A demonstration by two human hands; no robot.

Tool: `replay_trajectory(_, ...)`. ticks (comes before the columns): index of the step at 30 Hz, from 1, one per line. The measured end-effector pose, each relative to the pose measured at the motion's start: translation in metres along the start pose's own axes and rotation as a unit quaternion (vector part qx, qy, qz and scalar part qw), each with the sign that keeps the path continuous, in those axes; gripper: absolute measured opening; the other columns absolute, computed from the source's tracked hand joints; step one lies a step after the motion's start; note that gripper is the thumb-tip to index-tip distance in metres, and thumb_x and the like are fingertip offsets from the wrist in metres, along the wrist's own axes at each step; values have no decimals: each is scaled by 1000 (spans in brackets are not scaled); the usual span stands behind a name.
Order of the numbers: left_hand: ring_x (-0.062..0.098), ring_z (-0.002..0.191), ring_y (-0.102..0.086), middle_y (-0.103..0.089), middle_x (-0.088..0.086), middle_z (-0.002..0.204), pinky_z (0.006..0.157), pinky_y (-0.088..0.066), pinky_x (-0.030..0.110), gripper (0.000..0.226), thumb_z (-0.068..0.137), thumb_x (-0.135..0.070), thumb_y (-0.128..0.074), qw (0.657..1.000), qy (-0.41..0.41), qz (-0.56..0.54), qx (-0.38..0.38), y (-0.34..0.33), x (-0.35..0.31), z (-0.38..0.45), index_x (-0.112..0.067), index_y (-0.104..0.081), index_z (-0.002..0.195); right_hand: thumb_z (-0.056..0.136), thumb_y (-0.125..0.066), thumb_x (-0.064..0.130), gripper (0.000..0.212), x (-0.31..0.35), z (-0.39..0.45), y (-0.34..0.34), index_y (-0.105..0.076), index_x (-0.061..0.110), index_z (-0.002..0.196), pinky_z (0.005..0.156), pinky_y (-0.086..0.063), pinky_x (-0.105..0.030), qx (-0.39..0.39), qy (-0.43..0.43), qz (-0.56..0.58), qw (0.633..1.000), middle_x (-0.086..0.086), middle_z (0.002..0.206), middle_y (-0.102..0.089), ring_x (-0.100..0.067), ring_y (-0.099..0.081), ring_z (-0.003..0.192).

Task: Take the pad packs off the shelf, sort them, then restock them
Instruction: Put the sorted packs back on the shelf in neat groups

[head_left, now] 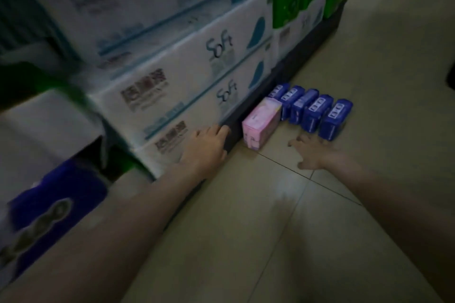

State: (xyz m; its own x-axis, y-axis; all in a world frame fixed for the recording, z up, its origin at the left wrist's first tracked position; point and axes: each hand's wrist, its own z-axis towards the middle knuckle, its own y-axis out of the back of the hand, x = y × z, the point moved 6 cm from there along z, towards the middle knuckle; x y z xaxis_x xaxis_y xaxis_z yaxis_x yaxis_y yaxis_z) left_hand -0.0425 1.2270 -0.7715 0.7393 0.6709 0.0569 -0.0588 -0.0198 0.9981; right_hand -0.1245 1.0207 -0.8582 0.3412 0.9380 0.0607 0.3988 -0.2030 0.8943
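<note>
- Five blue packs [311, 110] stand upright in a row on the tiled floor [332, 216], touching side to side. One pink pack [261, 122] stands at the row's left end, against the dark shelf base [290, 74]. Grouping by colour suggests sorting is in progress.
- Left hand [205, 146]: rests on the shelf's lower edge, fingers curled over it, likely bracing. Holds no pack.
- Right hand [311, 152]: fingers spread, fingertips just near the nearest blue pack; contact cannot be told. Holds nothing.
- White boxes [187, 74] fill the shelf above.
</note>
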Motion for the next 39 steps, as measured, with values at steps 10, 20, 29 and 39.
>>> replay_trajectory(10,26,136,-26,-26,10,151,104,-31,37,55,95,-24,-45,994,0,-44,97,-127,-54,163,-12,-26,145,85,-61,8,86,-80,126,-19,-8,28,149,110,-22,-47,-66,7,31,997,-2,157,-1,-25,-12,142)
replay_trajectory(20,42,133,-21,-17,26,144,108,-31,47,63,86,-38,-61,936,168,-280,130,-209,-32,219,-18,-33,139,92,-52,11,79,-15,228,-10,0,19,151,116,-14,-43,-144,138,17,980,0,159,7,-18,-6,145)
replay_trajectory(29,34,128,-26,-21,20,141,102,-33,37,64,87,-41,-59,953,205,-197,102,-216,-31,224,-12,-34,138,88,-62,15,89,3,255,-19,3,4,148,116,-12,-34,-51,171,9,984,-12,158,3,-24,-6,145)
replay_trajectory(39,11,65,-44,-44,-10,63,53,-33,18,38,56,-58,-56,942,-20,-296,157,-109,25,92,-27,-34,59,63,-82,49,115,67,140,-2,-10,25,150,113,-17,-30,37,313,-12,949,3,151,-25,-18,-23,138)
